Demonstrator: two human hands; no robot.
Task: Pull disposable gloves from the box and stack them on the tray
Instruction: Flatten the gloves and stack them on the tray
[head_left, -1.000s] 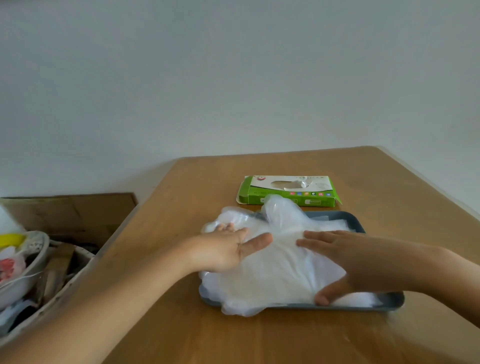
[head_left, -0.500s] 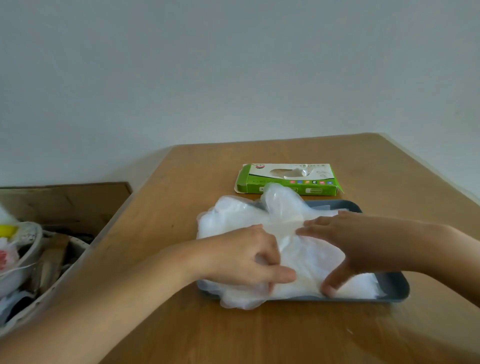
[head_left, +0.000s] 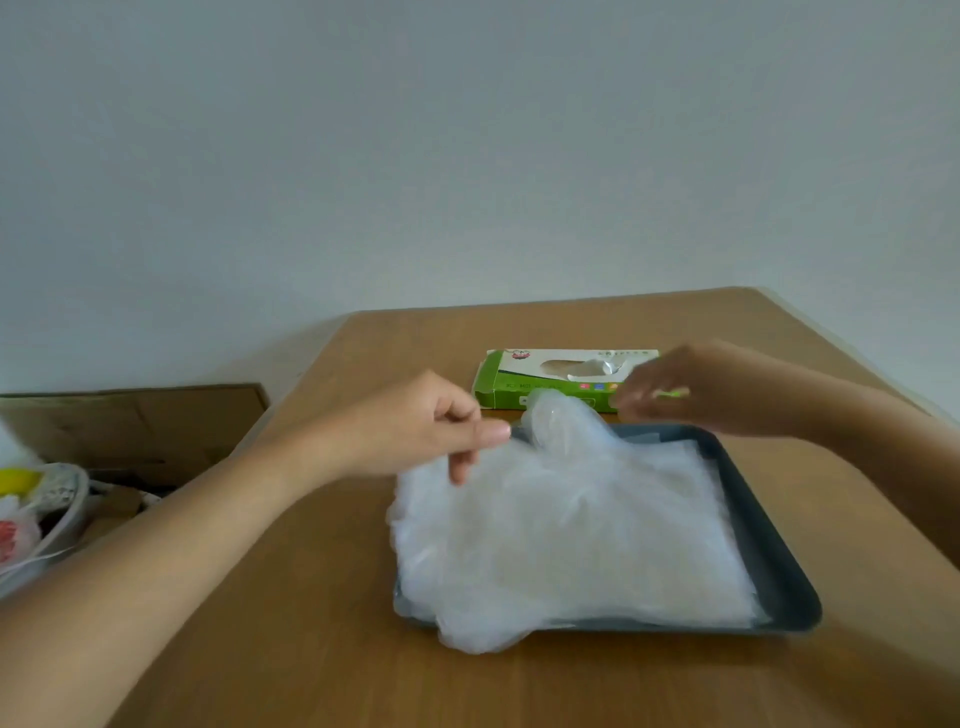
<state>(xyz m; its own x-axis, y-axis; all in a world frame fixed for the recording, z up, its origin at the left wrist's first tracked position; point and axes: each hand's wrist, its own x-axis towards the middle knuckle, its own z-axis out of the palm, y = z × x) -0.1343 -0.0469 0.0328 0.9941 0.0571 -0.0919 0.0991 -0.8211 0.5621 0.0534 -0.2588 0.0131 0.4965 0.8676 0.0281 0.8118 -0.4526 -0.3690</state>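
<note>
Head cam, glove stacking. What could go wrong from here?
1. The glove stack overhangs the near-left corner of the tray, so it may slide off.
2. The right hand is at the box while the left hand hovers by the stack. A one-handed pull may drag the unbraced box.
3. A puffed glove finger stands up at the far edge, so the next glove may not lie flat.

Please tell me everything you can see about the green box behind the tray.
The green box is flat, cardboard by its look, with a white top, lying on the wooden table just behind the tray. An oval opening in its top shows a clear glove poking out. Small coloured marks run along its front. The right hand, blurred, covers its right end; whether it touches the box cannot be told.
</note>
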